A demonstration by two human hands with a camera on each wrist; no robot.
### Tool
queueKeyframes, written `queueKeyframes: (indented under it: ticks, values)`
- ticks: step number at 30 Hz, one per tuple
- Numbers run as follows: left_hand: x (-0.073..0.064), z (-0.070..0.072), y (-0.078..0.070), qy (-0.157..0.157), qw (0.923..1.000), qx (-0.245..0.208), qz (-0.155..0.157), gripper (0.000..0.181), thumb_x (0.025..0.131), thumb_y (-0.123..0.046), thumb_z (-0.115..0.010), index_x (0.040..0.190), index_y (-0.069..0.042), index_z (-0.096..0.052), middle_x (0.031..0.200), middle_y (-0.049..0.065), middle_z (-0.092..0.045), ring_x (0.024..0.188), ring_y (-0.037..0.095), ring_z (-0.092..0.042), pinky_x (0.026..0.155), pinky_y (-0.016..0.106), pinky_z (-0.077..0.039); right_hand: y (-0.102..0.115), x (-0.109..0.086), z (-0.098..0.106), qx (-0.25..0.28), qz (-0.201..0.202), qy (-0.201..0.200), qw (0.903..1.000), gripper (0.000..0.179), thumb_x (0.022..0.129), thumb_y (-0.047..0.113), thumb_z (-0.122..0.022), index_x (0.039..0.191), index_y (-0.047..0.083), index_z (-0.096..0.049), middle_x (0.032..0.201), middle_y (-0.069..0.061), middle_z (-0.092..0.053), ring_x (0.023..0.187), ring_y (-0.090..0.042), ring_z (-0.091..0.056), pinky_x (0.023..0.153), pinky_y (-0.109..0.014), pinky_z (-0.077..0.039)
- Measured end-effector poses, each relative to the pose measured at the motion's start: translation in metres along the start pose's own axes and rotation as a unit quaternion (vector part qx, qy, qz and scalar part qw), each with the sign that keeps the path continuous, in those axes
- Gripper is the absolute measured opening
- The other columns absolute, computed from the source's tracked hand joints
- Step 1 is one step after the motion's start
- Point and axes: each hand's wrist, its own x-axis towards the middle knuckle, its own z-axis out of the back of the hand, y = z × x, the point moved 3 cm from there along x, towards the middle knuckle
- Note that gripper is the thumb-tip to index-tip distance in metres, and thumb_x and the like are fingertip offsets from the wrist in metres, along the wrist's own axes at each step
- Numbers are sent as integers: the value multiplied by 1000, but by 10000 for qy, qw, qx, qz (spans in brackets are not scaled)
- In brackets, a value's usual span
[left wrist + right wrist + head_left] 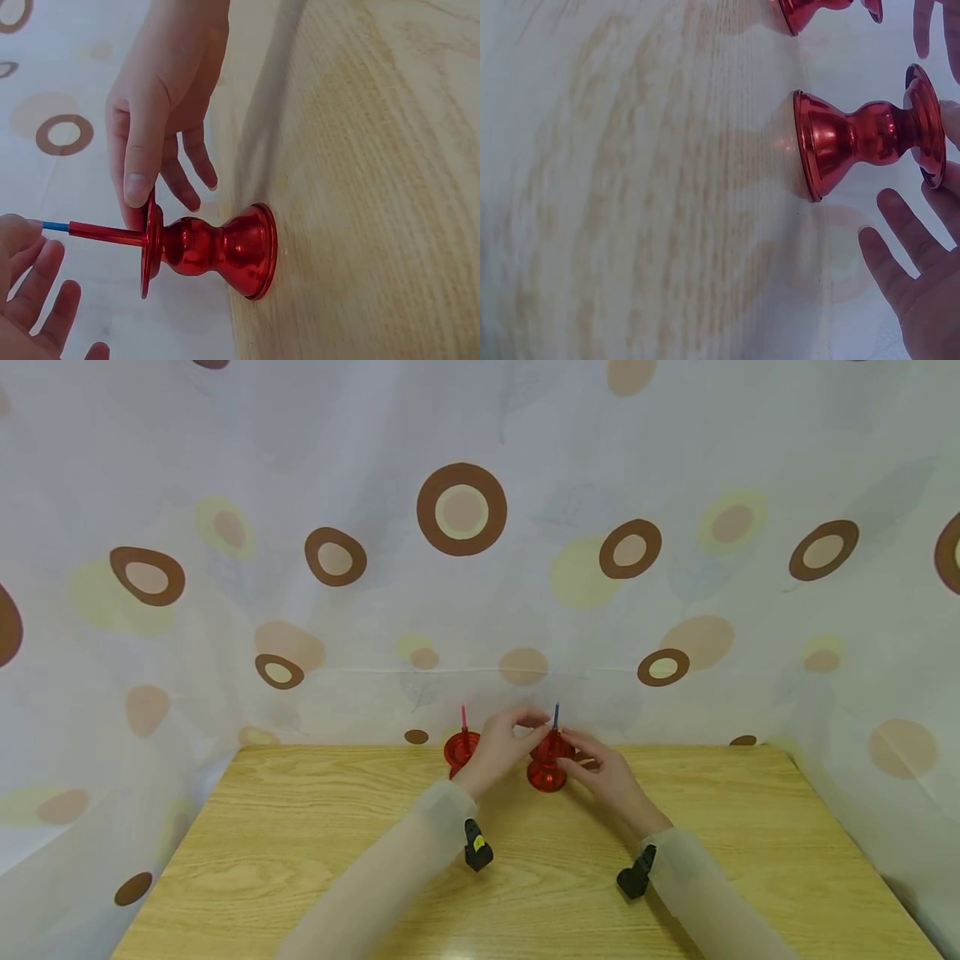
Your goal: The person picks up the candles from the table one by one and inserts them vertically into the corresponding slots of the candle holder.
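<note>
A shiny red candle holder [547,776] stands upright near the table's back edge. From its narrow red tube [105,233] rises a thin blue candle [557,715]. My left hand [504,745] pinches that candle at the fingertips, above the tube. My right hand [609,779] grips the holder's dish rim, thumb on top, as the left wrist view shows; its other fingers spread below. Left of it, partly hidden behind my left hand, is a second red candle holder [457,748] bearing a pink candle [464,717].
The wooden table [322,835] ends just behind the holders at a patterned cloth [525,610], which also hangs on both sides. Small black cameras [477,846] sit on my wrists over pale sleeves.
</note>
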Motion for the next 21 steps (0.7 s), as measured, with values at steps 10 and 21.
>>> queueKeyframes:
  ticks: [10,21]
  values:
    - [-27,5,2,234,9997,-26,22,26,104,-23,-66,123,-7,-74,120,0,-74,120,18,-64,112,51,-44,-3,2,3,-56,30,-40,10000,50,102,21,-70,149,7,-58,149,-16,-58,120,-36,-64,97,-46,-56]
    - [-39,5,8,195,9996,-155,99,28,104,-27,-67,123,-8,-74,116,0,-75,119,20,-64,111,57,-44,3,-1,12,-99,-159,-157,9997,49,102,23,-70,146,5,-60,146,-18,-59,114,-33,-65,92,-32,-56]
